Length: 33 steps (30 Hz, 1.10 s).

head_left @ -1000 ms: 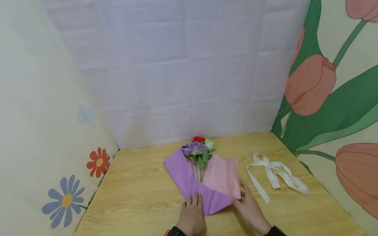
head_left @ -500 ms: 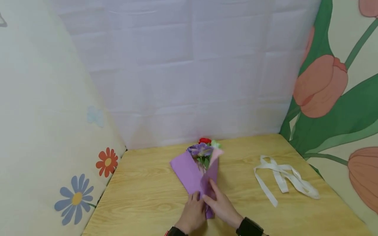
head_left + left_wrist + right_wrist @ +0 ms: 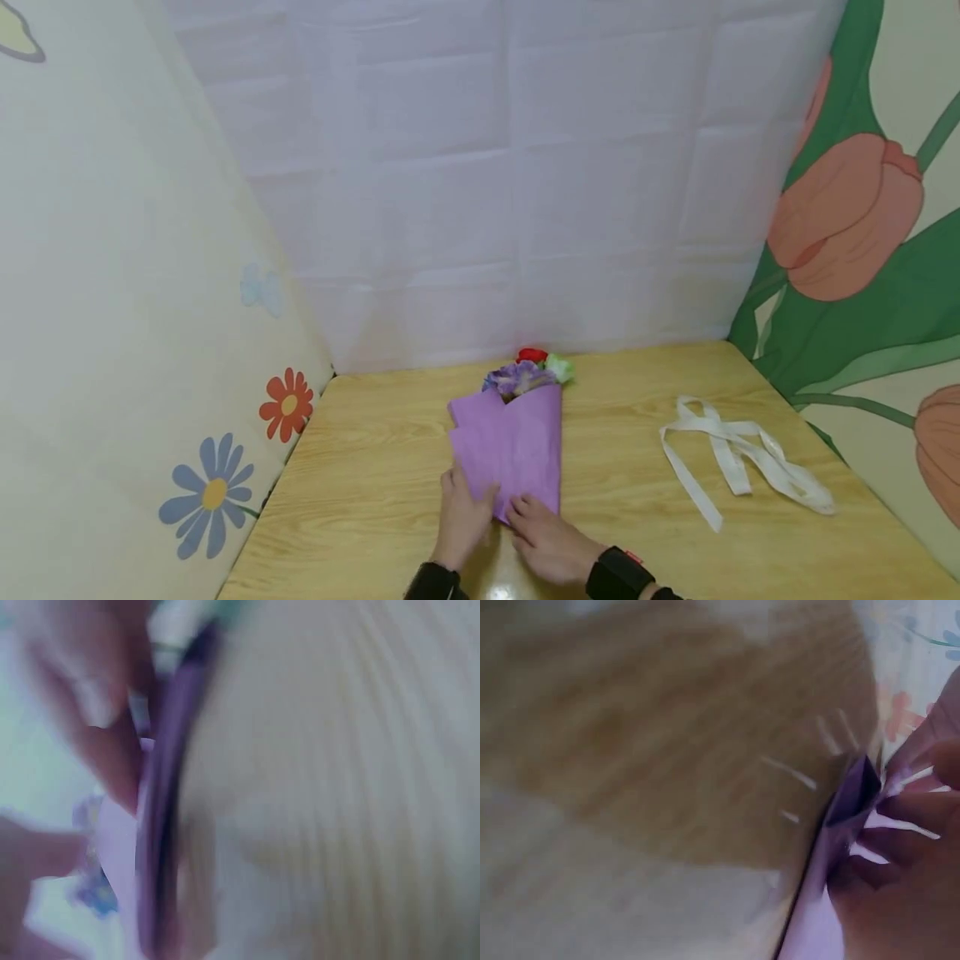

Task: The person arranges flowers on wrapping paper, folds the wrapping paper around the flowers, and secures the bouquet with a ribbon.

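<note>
A sheet of purple wrapping paper (image 3: 517,450) lies folded round a small bunch of flowers on the table. Out of its top show a purple flower (image 3: 519,377), a red flower (image 3: 532,355) and a pale green one (image 3: 559,368); the stems are hidden. My left hand (image 3: 463,517) grips the paper's lower left side, with the thumb towards the middle. At the bottom end my right hand (image 3: 551,542) holds the paper with bent fingers. In the right wrist view the paper's rolled lower end (image 3: 853,799) gapes beside those fingers. The left wrist view is blurred.
A loose white ribbon (image 3: 738,454) lies in loops on the right of the wooden table (image 3: 360,467). White cloth (image 3: 465,208) hangs behind the table's back edge, and flower-printed cloths stand at both sides.
The right side of the purple paper has been folded leftward over the stems, hiding the pink inner face. My left hand has shifted to the paper's left edge; my right has moved to its bottom.
</note>
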{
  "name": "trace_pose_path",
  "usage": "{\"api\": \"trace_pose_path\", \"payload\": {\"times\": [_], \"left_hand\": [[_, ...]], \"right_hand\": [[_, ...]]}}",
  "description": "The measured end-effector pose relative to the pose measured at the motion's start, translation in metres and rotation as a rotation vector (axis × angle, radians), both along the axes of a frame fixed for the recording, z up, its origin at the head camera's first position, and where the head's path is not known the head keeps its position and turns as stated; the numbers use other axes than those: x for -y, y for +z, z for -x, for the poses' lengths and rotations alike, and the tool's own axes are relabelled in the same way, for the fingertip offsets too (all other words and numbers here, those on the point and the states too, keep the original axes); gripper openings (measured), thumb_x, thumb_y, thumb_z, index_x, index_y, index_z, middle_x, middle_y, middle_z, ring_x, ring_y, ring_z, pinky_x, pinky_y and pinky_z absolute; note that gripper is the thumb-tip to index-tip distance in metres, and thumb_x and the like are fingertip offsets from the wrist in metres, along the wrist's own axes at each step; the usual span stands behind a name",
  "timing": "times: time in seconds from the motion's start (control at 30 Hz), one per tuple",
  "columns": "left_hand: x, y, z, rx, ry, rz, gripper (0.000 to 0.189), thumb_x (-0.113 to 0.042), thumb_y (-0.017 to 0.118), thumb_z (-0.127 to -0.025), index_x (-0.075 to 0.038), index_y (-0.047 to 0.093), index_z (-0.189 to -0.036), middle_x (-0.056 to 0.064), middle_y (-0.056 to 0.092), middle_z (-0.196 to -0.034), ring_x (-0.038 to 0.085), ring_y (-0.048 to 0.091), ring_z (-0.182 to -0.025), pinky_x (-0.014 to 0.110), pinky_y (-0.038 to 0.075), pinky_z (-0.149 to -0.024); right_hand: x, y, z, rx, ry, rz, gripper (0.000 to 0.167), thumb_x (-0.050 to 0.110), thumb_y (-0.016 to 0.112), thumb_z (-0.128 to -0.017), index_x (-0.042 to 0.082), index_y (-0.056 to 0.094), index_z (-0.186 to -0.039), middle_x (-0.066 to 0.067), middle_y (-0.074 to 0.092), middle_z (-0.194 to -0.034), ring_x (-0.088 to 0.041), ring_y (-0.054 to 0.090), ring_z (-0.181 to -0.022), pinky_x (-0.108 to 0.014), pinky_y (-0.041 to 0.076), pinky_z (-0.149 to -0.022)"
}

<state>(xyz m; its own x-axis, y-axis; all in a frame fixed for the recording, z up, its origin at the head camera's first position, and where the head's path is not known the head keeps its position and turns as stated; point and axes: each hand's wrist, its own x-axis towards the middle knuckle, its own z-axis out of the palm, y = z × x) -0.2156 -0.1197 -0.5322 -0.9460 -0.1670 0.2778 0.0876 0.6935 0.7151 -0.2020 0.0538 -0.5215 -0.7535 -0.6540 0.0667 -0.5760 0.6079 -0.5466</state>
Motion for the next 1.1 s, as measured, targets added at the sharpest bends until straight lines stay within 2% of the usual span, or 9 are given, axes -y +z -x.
{"api": "trace_pose_path", "payload": {"times": [0.1, 0.13, 0.2, 0.3, 0.4, 0.53, 0.67, 0.83, 1.1], "left_hand": [[-0.005, -0.001, -0.002, -0.080, -0.066, 0.487, 0.061, -0.018, 0.081, -0.077, 0.007, 0.060, -0.129, 0.033, 0.051, -0.130, 0.051, 0.049, -0.123, 0.059, 0.048, -0.095], [-0.007, -0.001, -0.003, -0.096, -0.105, 0.605, 0.054, -0.019, 0.080, -0.078, 0.004, 0.063, -0.124, 0.030, 0.054, -0.128, 0.048, 0.051, -0.122, 0.057, 0.049, -0.093], [-0.013, 0.002, -0.005, -0.064, -0.205, 0.708, 0.047, -0.022, 0.075, -0.084, 0.002, 0.065, -0.123, 0.026, 0.056, -0.128, 0.043, 0.053, -0.121, 0.054, 0.050, -0.093], [-0.020, 0.006, -0.008, 0.085, -0.336, 0.679, 0.050, -0.029, 0.063, -0.096, 0.003, 0.059, -0.134, 0.026, 0.054, -0.136, 0.042, 0.052, -0.125, 0.055, 0.049, -0.097], [-0.023, 0.008, -0.010, 0.199, -0.368, 0.638, 0.058, -0.037, 0.055, -0.101, 0.001, 0.051, -0.145, 0.030, 0.045, -0.147, 0.047, 0.044, -0.135, 0.060, 0.043, -0.104], [-0.025, 0.008, -0.010, 0.210, -0.373, 0.657, 0.061, -0.041, 0.056, -0.100, -0.003, 0.051, -0.147, 0.029, 0.044, -0.149, 0.048, 0.043, -0.136, 0.059, 0.041, -0.106], [-0.028, 0.010, -0.007, 0.258, -0.407, 0.630, 0.075, -0.052, 0.062, -0.095, -0.004, 0.046, -0.151, 0.029, 0.039, -0.153, 0.048, 0.038, -0.140, 0.059, 0.038, -0.109], [-0.032, 0.008, -0.006, 0.318, -0.426, 0.588, 0.097, -0.065, 0.068, -0.085, -0.003, 0.040, -0.154, 0.031, 0.033, -0.157, 0.048, 0.029, -0.145, 0.057, 0.030, -0.115], [-0.027, 0.009, -0.007, 0.338, -0.399, 0.591, 0.099, -0.066, 0.072, -0.081, -0.008, 0.040, -0.155, 0.027, 0.035, -0.157, 0.047, 0.031, -0.145, 0.056, 0.033, -0.114]], "right_hand": [[-0.004, -0.001, 0.006, -0.141, 0.017, -0.052, 0.043, 0.004, 0.053, -0.096, -0.009, 0.057, -0.137, -0.025, 0.052, -0.146, -0.043, 0.043, -0.139, -0.048, 0.037, -0.113], [-0.006, -0.003, 0.008, -0.195, 0.013, -0.081, 0.043, 0.003, 0.054, -0.095, -0.010, 0.057, -0.136, -0.025, 0.052, -0.145, -0.044, 0.043, -0.138, -0.049, 0.037, -0.113], [-0.009, -0.011, 0.012, -0.284, -0.008, -0.155, 0.044, 0.006, 0.053, -0.097, -0.010, 0.055, -0.138, -0.025, 0.049, -0.148, -0.043, 0.041, -0.140, -0.051, 0.037, -0.112], [-0.016, -0.022, 0.015, -0.283, -0.035, -0.267, 0.054, 0.026, 0.047, -0.105, -0.008, 0.044, -0.148, -0.024, 0.038, -0.157, -0.041, 0.031, -0.147, -0.056, 0.031, -0.114], [-0.021, -0.027, 0.019, -0.184, -0.076, -0.245, 0.062, 0.036, 0.040, -0.108, -0.006, 0.036, -0.153, -0.024, 0.031, -0.161, -0.038, 0.025, -0.150, -0.060, 0.025, -0.115], [-0.027, -0.028, 0.034, -0.098, -0.161, -0.174, 0.062, 0.031, 0.041, -0.107, -0.010, 0.033, -0.153, -0.026, 0.029, -0.161, -0.041, 0.023, -0.151, -0.063, 0.019, -0.117], [-0.033, -0.030, 0.056, -0.097, -0.260, -0.194, 0.061, 0.030, 0.042, -0.106, -0.009, 0.035, -0.152, -0.025, 0.031, -0.161, -0.043, 0.023, -0.150, -0.062, 0.015, -0.118], [-0.033, -0.030, 0.078, -0.136, -0.307, -0.220, 0.059, 0.031, 0.044, -0.106, -0.006, 0.039, -0.151, -0.023, 0.036, -0.159, -0.045, 0.025, -0.148, -0.064, 0.018, -0.117], [-0.038, -0.035, 0.108, -0.136, -0.405, -0.214, 0.063, 0.039, 0.046, -0.106, -0.004, 0.040, -0.152, -0.024, 0.035, -0.159, -0.049, 0.023, -0.148, -0.068, 0.016, -0.115]]}}
